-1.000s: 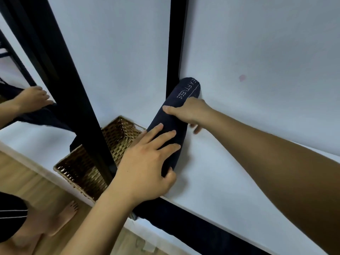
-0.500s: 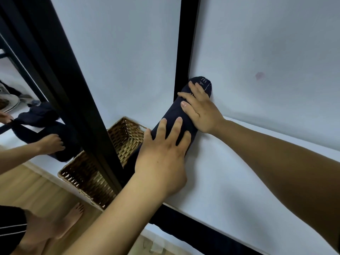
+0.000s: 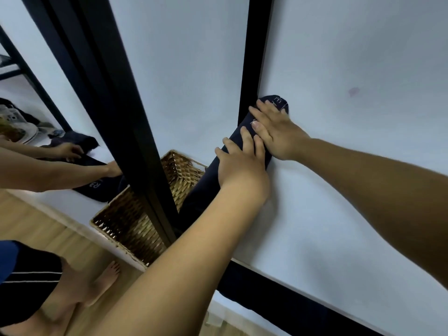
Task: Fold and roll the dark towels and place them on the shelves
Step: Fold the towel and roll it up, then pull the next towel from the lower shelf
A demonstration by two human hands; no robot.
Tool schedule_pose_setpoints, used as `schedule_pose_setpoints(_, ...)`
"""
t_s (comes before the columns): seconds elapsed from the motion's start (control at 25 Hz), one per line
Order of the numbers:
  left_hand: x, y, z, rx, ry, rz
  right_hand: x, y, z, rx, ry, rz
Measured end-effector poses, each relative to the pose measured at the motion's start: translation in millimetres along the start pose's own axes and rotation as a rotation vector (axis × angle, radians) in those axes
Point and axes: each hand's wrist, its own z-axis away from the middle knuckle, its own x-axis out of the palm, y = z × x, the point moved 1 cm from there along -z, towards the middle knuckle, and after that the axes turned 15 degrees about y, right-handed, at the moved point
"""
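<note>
We find open room on the white shelf (image 3: 327, 226) from 2 to 5 o'clock of the rolled towel (image 3: 201, 190), out to its front edge. At 12 o'clock the black rear post (image 3: 252, 57) and the wall (image 3: 363, 44) close the way. At 8 o'clock the slanting front post (image 3: 116, 105) crowds the towel's near end, and the wicker basket (image 3: 179, 170) sits beyond it at 9 o'clock.

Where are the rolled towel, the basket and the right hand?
rolled towel (image 3: 203, 187), head view, bare lower stretch.
basket (image 3: 183, 170), head view, far woven wall.
right hand (image 3: 276, 134), head view, back of the hand.
</note>
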Motion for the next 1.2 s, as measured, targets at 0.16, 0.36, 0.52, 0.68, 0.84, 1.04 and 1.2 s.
schedule_pose_setpoints(0.16,-6,4,2,-0.024,-0.022,-0.04,-12,-19,15,0.266,-0.003,-0.064)
schedule_pose_setpoints(0.36,-25,7,22,0.048,0.033,-0.137,-29,-54,132,0.313,0.091,-0.094)
schedule_pose_setpoints(0.52,-7,36,101,0.249,0.206,0.102,-47,-68,209,0.328,-0.027,0.182)
schedule_pose_setpoints(0.68,39,38,189,0.303,0.304,0.463,-41,-76,276,0.37,-0.08,0.227)
schedule_pose_setpoints(0.84,73,54,259,0.187,0.326,0.519,-24,-104,357,0.307,0.101,0.26)
schedule_pose_setpoints(1.04,148,87,378,0.21,-0.348,0.527,51,-135,506,0.692,-0.185,-0.035)
schedule_pose_setpoints(1.2,193,92,399,0.181,-0.469,0.573,92,-115,583,1.02,-0.222,-0.241)
